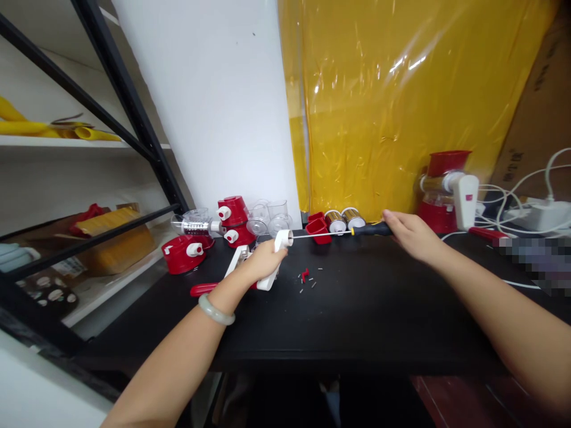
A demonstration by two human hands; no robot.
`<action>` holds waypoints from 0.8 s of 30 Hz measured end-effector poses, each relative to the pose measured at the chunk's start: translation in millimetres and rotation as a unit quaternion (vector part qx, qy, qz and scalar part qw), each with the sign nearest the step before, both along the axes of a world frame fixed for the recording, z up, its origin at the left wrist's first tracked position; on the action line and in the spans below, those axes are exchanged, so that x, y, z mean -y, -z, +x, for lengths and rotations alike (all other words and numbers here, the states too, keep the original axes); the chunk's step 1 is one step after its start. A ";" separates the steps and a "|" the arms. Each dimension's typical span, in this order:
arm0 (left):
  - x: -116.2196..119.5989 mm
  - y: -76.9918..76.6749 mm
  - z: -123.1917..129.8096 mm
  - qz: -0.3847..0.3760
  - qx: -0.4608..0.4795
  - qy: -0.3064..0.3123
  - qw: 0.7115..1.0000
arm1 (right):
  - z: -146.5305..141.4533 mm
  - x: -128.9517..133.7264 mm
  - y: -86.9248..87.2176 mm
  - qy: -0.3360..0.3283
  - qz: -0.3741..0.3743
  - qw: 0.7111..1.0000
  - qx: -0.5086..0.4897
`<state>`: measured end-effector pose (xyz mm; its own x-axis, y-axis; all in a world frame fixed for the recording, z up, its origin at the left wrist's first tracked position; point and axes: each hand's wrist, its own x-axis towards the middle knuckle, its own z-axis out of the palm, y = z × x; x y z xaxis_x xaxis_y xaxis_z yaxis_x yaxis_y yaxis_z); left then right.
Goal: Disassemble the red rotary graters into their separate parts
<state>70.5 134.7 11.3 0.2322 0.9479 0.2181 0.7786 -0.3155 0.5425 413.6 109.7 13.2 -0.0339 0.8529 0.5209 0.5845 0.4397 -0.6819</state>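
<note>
My left hand (266, 260) is wrapped round a white plastic crank part (266, 282) above the black table. My right hand (408, 233) grips the dark handle of a long screwdriver (372, 229). The screwdriver's thin shaft points left, and its tip meets the round white end of the crank part. Another white piece and a red handle (203, 289) lie just left of my left hand. On the table in front sit a small red piece (305, 274) and several tiny screws (313, 284).
Red bases (182, 254), clear plastic parts (277, 214), red trays (318, 229) and metal drums (334, 221) line the table's back. An assembled red and white grater (447, 190) stands back right, near white cables (513, 202). A shelf rack (134, 95) is at the left.
</note>
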 end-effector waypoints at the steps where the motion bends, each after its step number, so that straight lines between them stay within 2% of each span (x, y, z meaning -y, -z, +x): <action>1: -0.4 0.1 -0.3 0.000 0.005 0.000 1.000 | -0.3 -0.7 -0.5 0.003 0.015 1.000 0.022; 4: -4.2 0.7 -4.0 -0.017 0.038 -0.007 0.999 | -3.5 0.2 -0.9 -0.032 0.051 0.998 0.017; 9: -6.8 1.1 -6.6 -0.035 0.068 -0.019 0.997 | -8.8 5.8 0.2 -0.100 0.052 0.990 -0.087; 12: -3.7 0.8 -3.1 -0.022 0.052 -0.018 0.998 | -5.8 2.0 2.7 -0.084 0.009 0.990 -0.111; 16: -1.6 1.2 -0.7 0.016 0.024 -0.014 0.999 | -0.8 -7.5 7.6 -0.021 -0.034 0.997 -0.067; 19: -2.4 0.9 -2.2 0.024 0.014 -0.015 0.999 | -1.8 -8.0 7.6 -0.021 0.010 0.999 -0.049; 24: -3.0 -1.1 -5.3 0.035 0.021 -0.018 0.999 | -7.1 -1.1 5.2 -0.066 0.071 0.990 -0.103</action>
